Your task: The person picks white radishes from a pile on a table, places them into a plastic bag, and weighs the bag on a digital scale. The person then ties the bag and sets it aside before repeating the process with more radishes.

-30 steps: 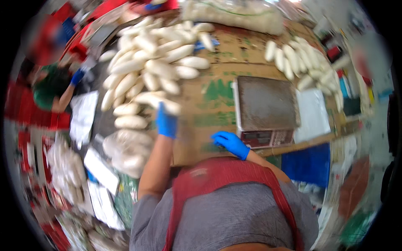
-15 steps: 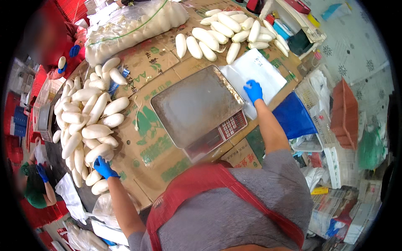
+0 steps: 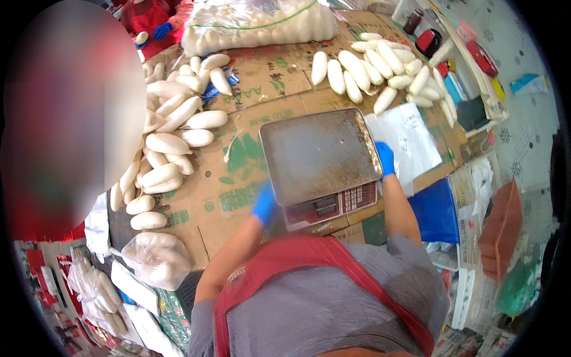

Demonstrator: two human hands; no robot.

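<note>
A shallow metal tray (image 3: pixel 321 156) with a worn, stained surface rests on a red electronic scale (image 3: pixel 324 207), whose keypad shows below the tray. My right hand (image 3: pixel 386 159), in a blue glove, is at the tray's right rim with its fingers bent against it. My left hand (image 3: pixel 264 203), also blue-gloved, is beside the tray's lower left edge and smeared by motion, so its fingers cannot be made out. Just right of the tray lies a white plastic bag (image 3: pixel 410 140). A heap of white radishes (image 3: pixel 169 143) lies to the left.
More white radishes (image 3: pixel 380 62) lie at the far right. A big clear bag of radishes (image 3: pixel 262 27) stands at the back, and a smaller filled bag (image 3: pixel 157 259) at the near left. Flattened cardboard (image 3: pixel 229 196) covers the table. A person in red (image 3: pixel 148 24) is across it.
My left hand has left the radish heap and moved right to the tray's side. My right hand has shifted off the white bag to the tray's rim. The view has turned.
</note>
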